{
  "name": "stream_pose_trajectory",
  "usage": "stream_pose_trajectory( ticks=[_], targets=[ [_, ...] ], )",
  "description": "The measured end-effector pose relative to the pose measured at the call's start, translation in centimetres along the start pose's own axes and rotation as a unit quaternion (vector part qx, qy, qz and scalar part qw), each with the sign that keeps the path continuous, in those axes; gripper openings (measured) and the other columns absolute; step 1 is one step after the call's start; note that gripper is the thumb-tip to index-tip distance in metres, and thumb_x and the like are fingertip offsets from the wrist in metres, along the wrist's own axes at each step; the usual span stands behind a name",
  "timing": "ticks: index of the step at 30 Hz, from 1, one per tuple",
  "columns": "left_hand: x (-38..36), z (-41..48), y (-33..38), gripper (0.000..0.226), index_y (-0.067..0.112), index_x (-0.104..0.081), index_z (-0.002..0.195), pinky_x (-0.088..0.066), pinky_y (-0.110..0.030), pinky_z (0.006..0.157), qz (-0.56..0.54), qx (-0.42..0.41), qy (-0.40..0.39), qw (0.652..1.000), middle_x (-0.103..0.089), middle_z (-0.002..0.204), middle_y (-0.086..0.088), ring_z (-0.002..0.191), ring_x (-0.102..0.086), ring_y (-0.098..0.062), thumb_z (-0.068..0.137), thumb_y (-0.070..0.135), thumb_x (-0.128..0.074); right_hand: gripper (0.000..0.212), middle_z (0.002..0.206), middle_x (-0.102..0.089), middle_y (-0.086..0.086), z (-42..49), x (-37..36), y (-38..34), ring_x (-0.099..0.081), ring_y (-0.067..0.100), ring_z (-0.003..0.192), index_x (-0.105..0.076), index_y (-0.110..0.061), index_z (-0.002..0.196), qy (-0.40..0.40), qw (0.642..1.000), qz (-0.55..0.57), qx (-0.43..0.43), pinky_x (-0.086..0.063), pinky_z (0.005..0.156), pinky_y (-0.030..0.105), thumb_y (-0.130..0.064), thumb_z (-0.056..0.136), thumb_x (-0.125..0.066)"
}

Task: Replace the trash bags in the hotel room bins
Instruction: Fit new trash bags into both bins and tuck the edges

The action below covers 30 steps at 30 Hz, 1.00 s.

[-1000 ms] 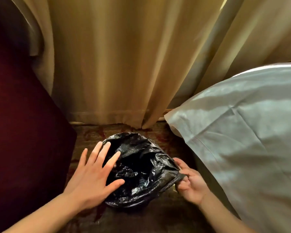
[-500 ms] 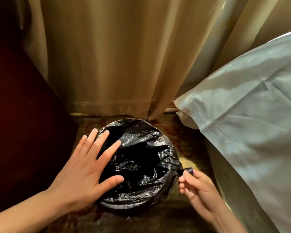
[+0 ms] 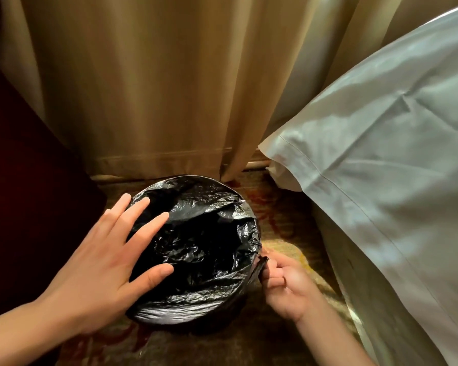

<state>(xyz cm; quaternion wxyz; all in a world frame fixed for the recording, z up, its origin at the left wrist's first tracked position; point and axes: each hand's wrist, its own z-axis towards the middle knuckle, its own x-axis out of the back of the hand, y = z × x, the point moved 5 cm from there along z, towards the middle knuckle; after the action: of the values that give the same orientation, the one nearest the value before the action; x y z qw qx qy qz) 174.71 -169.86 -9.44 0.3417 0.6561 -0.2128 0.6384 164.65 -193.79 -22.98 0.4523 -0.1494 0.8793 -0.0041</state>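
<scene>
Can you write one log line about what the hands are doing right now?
stage: fitting black bag | left hand: flat on bag | right hand: pinching bag edge | beside: curtain, white bedding

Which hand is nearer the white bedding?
Right. The right hand pinches the bag on the side facing the white bedding; the left hand rests flat on the far side.

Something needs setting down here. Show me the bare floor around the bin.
Bare carpet lies between the bin and the bed, beyond the right hand pinching the bag, and again in front, between the forearms. Behind, only a thin strip before the curtain. The left is crowded: the left hand and the dark red furniture close it.
</scene>
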Motion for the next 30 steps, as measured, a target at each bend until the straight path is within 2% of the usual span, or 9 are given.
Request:
stream_pose_trajectory(
  ticks=[4, 6, 10, 13, 16, 19, 23, 27, 30],
  targets=[
    [-0.1, -0.1, 0.0, 0.074, 0.04, -0.02, 0.154, -0.02, -0.05, 0.117, -0.004, 0.002, -0.003, 1.0, -0.011, 0.165, 0.006, 0.153, 0.004, -0.017, 0.089, 0.077, -0.026, 0.092, 0.082, -0.069, 0.016, -0.4, 0.8, 0.8, -0.071, 0.02, 0.057, -0.067, 0.003, 0.111, -0.024, 0.995, 0.049, 0.084, -0.057, 0.043, 0.023, 0.014, 0.023, -0.094],
    [0.0, -0.2, -0.2, 0.074, 0.042, -0.02, 0.154, -0.021, -0.052, 0.117, -0.006, 0.004, -0.007, 1.0, -0.011, 0.165, 0.006, 0.153, 0.004, -0.017, 0.089, 0.077, -0.026, 0.079, 0.092, -0.073, 0.023, -1.3, 0.6, 0.7, -0.075, 0.024, 0.068, -0.07, 0.01, 0.106, -0.016, 0.994, 0.008, 0.111, -0.06, 0.051, 0.025, 0.01, 0.032, -0.096],
    [0.1, -0.2, -0.2, 0.073, 0.043, -0.02, 0.153, -0.021, -0.052, 0.117, -0.008, 0.005, -0.005, 1.0, -0.011, 0.164, 0.007, 0.153, 0.005, -0.016, 0.089, 0.077, -0.027, 0.012, 0.077, -0.069, 0.016, -2.2, 0.1, -0.9, -0.065, 0.017, 0.056, -0.075, -0.001, 0.084, 0.047, 0.954, -0.239, 0.176, -0.053, 0.046, 0.021, 0.005, 0.074, -0.071],
    [0.0, -0.1, -0.1, 0.073, 0.041, -0.02, 0.154, -0.021, -0.053, 0.117, -0.007, 0.002, -0.005, 1.0, -0.012, 0.164, 0.006, 0.153, 0.004, -0.017, 0.09, 0.076, -0.027, 0.023, 0.074, -0.07, 0.008, -1.8, -0.3, -1.8, -0.062, 0.015, 0.058, -0.075, -0.006, 0.07, 0.087, 0.894, -0.369, 0.238, -0.05, 0.049, 0.023, 0.007, 0.086, -0.065],
    [-0.1, -0.1, 0.0, 0.074, 0.039, -0.02, 0.154, -0.021, -0.054, 0.118, -0.008, 0.005, -0.006, 1.0, -0.01, 0.165, 0.006, 0.153, 0.004, -0.017, 0.09, 0.077, -0.026, 0.013, 0.081, -0.074, 0.014, -1.3, -0.5, -2.1, -0.065, 0.021, 0.065, -0.07, 0.007, 0.085, 0.103, 0.879, -0.39, 0.253, -0.054, 0.055, 0.03, 0.002, 0.093, -0.061],
    [0.0, -0.1, 0.1, 0.075, 0.039, -0.018, 0.155, -0.022, -0.056, 0.118, -0.005, 0.006, -0.005, 1.0, -0.01, 0.165, 0.006, 0.153, 0.004, -0.017, 0.09, 0.076, -0.026, 0.012, 0.061, -0.059, 0.009, -0.6, -0.2, -1.4, -0.052, 0.014, 0.045, -0.061, 0.003, 0.086, 0.105, 0.899, -0.357, 0.23, -0.045, 0.037, 0.026, 0.0, 0.096, -0.057],
    [0.1, -0.1, 0.1, 0.076, 0.039, -0.016, 0.155, -0.021, -0.055, 0.119, -0.004, 0.01, -0.007, 1.0, -0.007, 0.165, 0.006, 0.153, 0.006, -0.016, 0.09, 0.077, -0.024, 0.022, 0.053, -0.039, -0.002, 0.1, 0.5, -0.5, -0.034, 0.004, 0.032, -0.059, -0.005, 0.097, 0.074, 0.984, -0.141, 0.081, -0.025, 0.024, 0.015, 0.012, 0.083, -0.056],
    [0.1, -0.1, 0.1, 0.076, 0.04, -0.016, 0.155, -0.021, -0.056, 0.119, -0.008, 0.012, -0.008, 1.0, -0.007, 0.165, 0.007, 0.152, 0.006, -0.016, 0.09, 0.078, -0.024, 0.074, 0.068, -0.056, 0.003, 0.0, 0.4, 0.6, -0.054, 0.006, 0.038, -0.073, 0.003, 0.096, -0.023, 0.998, 0.051, 0.008, -0.042, 0.028, 0.015, 0.017, 0.027, -0.095],
    [0.1, -0.1, 0.1, 0.075, 0.041, -0.016, 0.154, -0.021, -0.055, 0.119, -0.009, 0.013, -0.006, 1.0, -0.006, 0.165, 0.008, 0.152, 0.007, -0.015, 0.09, 0.078, -0.023, 0.082, 0.093, -0.07, 0.016, -0.4, 1.1, 0.9, -0.073, 0.019, 0.059, -0.073, 0.007, 0.102, -0.016, 0.995, 0.081, 0.054, -0.055, 0.04, 0.02, 0.01, 0.024, -0.098]
  ],
)
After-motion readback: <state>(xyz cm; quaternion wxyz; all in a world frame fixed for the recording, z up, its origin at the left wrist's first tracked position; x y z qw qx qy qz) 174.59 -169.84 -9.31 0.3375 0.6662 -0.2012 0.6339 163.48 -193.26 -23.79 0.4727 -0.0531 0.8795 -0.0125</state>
